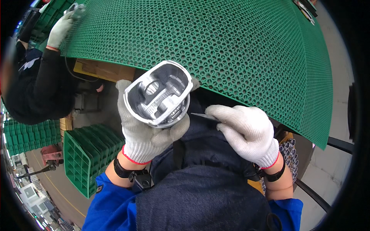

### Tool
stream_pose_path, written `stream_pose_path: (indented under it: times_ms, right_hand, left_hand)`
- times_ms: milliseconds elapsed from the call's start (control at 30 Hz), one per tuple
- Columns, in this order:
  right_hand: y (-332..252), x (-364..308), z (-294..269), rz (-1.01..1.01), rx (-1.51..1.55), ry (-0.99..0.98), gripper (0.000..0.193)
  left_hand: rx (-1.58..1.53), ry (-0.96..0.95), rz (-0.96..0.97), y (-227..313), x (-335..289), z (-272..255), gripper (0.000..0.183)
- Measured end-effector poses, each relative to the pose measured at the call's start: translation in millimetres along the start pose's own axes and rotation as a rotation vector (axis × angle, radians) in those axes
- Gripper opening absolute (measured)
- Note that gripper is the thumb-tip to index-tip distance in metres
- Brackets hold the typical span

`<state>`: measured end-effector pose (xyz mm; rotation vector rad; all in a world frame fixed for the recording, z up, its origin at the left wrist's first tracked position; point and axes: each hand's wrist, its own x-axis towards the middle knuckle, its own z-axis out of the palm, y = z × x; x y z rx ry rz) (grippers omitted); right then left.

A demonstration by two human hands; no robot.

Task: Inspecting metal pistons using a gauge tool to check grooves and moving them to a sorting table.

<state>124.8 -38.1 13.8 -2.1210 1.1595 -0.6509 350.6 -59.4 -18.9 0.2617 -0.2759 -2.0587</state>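
- Far left, a co-worker's gloved hand (59,29) rests at the edge of the green honeycomb mat (239,50); what it grips is too blurred to tell.
- Lower left, a green slotted crate (86,158) stands on the floor; its compartments look dark, and any contents cannot be made out.
- The person's left hand (144,136), in a white knit glove, is curled under the metal piston (158,94), fingers wrapped round its skirt, and holds it up in front of the chest with the hollow underside facing the camera.
- The right hand (248,131) pinches a thin grey blade (202,115) between closed fingers, its tip just beside the piston's rim.
- By the look of it, the scraping or trimming of the rim is under way; how much edge is left cannot be judged.
- Lower right, a bin of small dark tubular parts (289,154) peeks out beside the wrist.
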Motion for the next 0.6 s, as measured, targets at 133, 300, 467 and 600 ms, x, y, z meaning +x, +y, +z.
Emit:
stream_pose_path:
  times_ms: [133, 300, 467, 600]
  right_hand:
    - [1, 6, 14, -0.023, -0.061, 0.131, 0.03]
    - [-3, -1, 7, -0.06, -0.031, -0.041, 0.03]
    - [6, -9, -14, -0.091, 0.03, 0.133, 0.03]
    - [-4, 2, -29, -0.105, -0.218, -0.055, 0.034]
  left_hand:
    - [0.181, -0.153, 0.11, 0, 3, 3, 0.07]
    - [0.287, 0.153, 0.264, -4, 2, 15, 0.09]
    - [0.957, 0.044, 0.537, 4, 5, 14, 0.089]
    - [1.33, -0.257, 0.67, 20, 7, 4, 0.095]
